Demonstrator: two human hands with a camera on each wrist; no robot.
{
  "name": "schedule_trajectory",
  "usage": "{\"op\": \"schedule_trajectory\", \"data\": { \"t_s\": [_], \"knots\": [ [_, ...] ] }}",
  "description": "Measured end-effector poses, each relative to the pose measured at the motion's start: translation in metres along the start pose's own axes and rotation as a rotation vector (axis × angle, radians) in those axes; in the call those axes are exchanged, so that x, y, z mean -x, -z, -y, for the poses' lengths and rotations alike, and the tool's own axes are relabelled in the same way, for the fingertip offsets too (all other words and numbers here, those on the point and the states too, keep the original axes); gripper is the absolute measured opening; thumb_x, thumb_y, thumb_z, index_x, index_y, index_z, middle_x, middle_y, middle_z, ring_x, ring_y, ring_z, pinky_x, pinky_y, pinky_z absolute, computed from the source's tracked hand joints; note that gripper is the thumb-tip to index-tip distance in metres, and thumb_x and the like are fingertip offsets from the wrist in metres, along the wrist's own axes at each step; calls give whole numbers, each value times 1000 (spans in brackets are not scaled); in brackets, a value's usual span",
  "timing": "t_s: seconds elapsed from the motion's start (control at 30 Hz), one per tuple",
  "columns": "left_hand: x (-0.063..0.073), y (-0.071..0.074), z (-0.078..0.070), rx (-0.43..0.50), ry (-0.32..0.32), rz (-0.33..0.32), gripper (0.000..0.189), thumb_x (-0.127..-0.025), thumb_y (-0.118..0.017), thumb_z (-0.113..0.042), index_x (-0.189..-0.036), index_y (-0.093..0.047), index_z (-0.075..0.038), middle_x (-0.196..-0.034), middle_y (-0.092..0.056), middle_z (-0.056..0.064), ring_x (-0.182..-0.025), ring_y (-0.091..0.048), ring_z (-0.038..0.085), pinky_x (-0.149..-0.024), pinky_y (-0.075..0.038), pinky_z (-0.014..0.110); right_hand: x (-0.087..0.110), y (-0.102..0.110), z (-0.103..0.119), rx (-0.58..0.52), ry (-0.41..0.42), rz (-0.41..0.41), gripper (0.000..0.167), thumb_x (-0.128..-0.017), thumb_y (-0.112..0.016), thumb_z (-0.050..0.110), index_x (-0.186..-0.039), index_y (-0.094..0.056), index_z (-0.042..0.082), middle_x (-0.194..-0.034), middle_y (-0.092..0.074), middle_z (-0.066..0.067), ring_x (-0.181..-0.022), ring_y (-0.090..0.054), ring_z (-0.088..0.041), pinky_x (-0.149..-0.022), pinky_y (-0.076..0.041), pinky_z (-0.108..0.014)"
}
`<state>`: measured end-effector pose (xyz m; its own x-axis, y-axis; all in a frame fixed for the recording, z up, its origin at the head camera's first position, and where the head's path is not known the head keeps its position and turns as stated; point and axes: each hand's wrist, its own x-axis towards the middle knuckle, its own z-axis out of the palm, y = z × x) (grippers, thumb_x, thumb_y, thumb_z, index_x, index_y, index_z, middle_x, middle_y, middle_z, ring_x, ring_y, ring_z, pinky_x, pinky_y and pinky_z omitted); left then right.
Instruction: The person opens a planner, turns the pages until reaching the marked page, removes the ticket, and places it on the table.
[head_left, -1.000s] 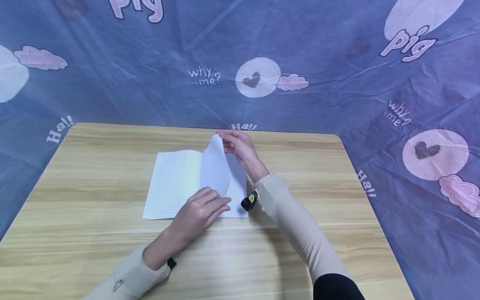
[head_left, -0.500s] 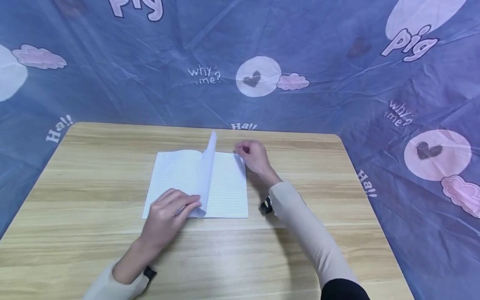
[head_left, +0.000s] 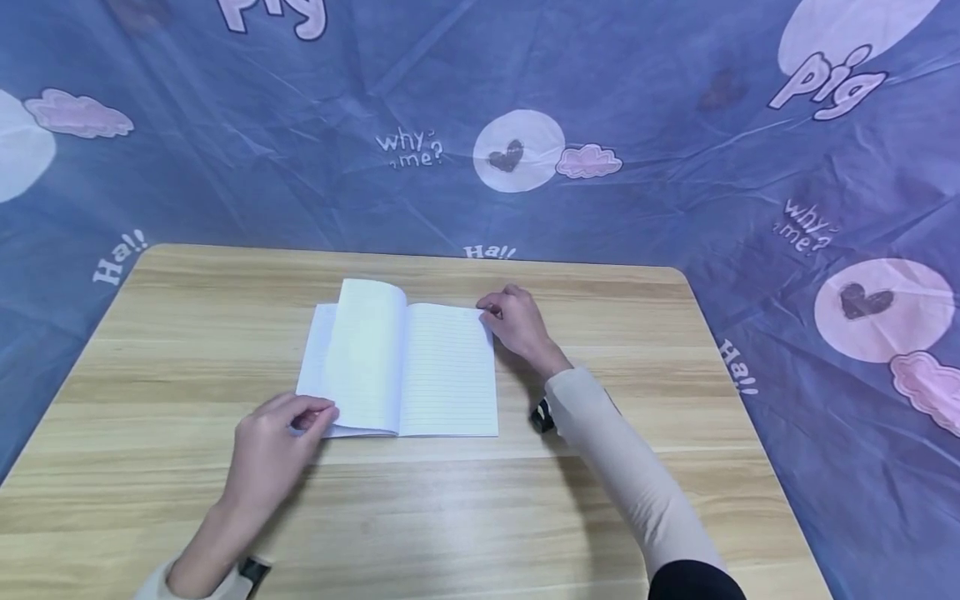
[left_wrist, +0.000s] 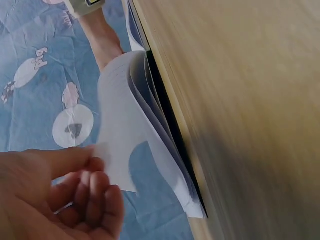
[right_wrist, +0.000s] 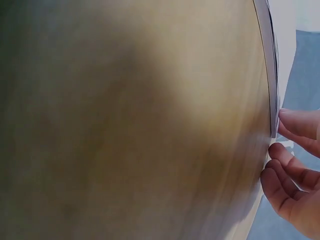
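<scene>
An open notebook (head_left: 450,371) with lined white pages lies on the wooden table. My left hand (head_left: 273,446) pinches the lower outer corner of a turned page (head_left: 367,350) between thumb and forefinger. That page bows up over the notebook's left side, and the left wrist view shows the lifted sheet (left_wrist: 117,115) curving away from the pages beneath. At the upper right corner of the notebook, my right hand (head_left: 517,321) pinches the page edge with thumb and forefinger. Its other fingers are curled beside the notebook's edge (right_wrist: 272,90) in the right wrist view.
The table (head_left: 600,333) has rounded far corners. Behind and to the right of it hangs a blue printed cloth (head_left: 300,150). A black wrist device (head_left: 542,415) sits at the right cuff, another black band (head_left: 255,571) at the left one.
My left hand has swept left with the page, carrying it from the right side across to the left. My right hand has let go of that page and moved right to the notebook's upper right corner.
</scene>
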<state>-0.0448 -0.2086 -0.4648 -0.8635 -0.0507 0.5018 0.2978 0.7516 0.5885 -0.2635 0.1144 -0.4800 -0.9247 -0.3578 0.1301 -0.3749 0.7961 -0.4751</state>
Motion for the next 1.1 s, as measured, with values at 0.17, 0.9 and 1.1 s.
{"op": "schedule_trajectory", "data": {
  "t_s": [0.17, 0.9, 1.1],
  "knots": [
    [-1, 5, 3, -66, 78, 99, 12, -80, -90, 6, -82, -81, -1, -75, -71, 6, -67, -65, 19, -61, -57, 38, 0, 1, 0, 11, -8, 7, 17, -102, -76, 9, -116, -83, 5, -100, -71, -10, -91, -64, -26, -85, -54, -41],
    [-15, 13, 2, -257, 381, 557, 41, -97, -83, -38, -109, -82, 1, -113, -76, 28, -102, -71, 55, -71, -57, 61, 0, 2, 2, 0, 71, -77, 4, -99, -76, 7, -103, -77, 6, -99, -73, -8, -95, -66, -27, -87, -57, -40],
    [-14, 12, -9, -268, 269, 402, 44, -96, -86, -37, -106, -81, 5, -101, -76, 31, -88, -72, 54, -60, -55, 60, 1, 11, 17, -304, 36, -23, 7, -102, -74, 4, -108, -76, 1, -79, -68, -5, -70, -61, -20, -63, -49, -29]
  ]
}}
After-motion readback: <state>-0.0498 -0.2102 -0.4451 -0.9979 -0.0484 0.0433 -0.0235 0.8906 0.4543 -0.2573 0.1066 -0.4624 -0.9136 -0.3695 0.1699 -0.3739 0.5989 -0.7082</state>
